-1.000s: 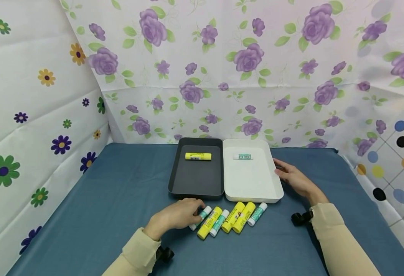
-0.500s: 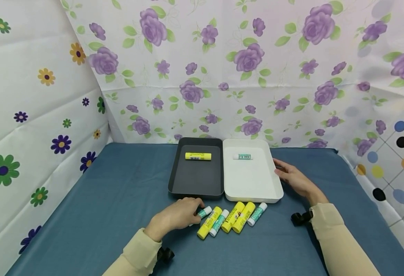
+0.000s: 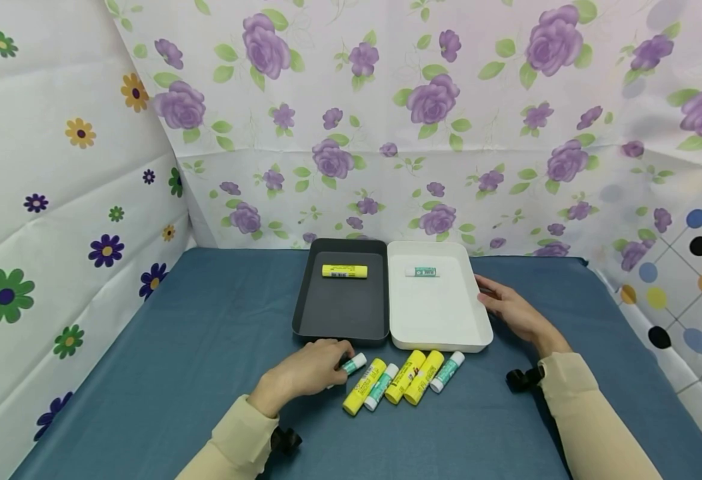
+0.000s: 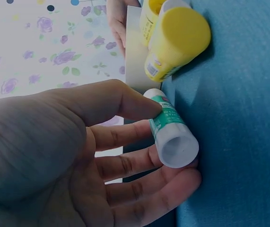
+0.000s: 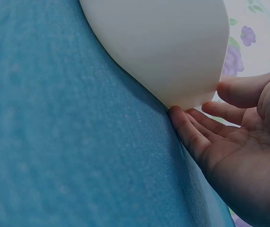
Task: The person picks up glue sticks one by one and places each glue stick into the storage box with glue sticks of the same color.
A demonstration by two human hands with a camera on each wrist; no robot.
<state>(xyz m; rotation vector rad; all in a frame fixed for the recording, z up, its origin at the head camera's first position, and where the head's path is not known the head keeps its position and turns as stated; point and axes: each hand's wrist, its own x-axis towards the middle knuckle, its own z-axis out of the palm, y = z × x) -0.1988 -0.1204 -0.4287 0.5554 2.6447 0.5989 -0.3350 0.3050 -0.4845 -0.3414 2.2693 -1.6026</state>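
Note:
In the left wrist view, my left hand (image 4: pixel 120 156) pinches a small white-and-green glue stick (image 4: pixel 169 123) between thumb and fingers. In the head view this left hand (image 3: pixel 305 368) is in front of the dark tray, with the glue stick's white end (image 3: pixel 358 360) showing past the fingers. Beside it lies a row of glue sticks, among them a large yellow one (image 3: pixel 365 387) and a small green-and-white one (image 3: pixel 381 387). My right hand (image 3: pixel 515 312) touches the right side of the white tray (image 3: pixel 441 320); its fingers (image 5: pixel 191 130) lie fairly straight against the outer wall.
A dark grey tray (image 3: pixel 339 317) adjoins the white one and has a yellow glue stick (image 3: pixel 345 271) in it. A small green-and-white glue stick (image 3: pixel 423 272) lies in the white tray. Blue cloth (image 3: pixel 207 320) covers the table, with flowered curtains behind.
The small glue stick in my left hand has turned and shifted slightly up, away from the yellow one beside it. My right hand stays at the white tray.

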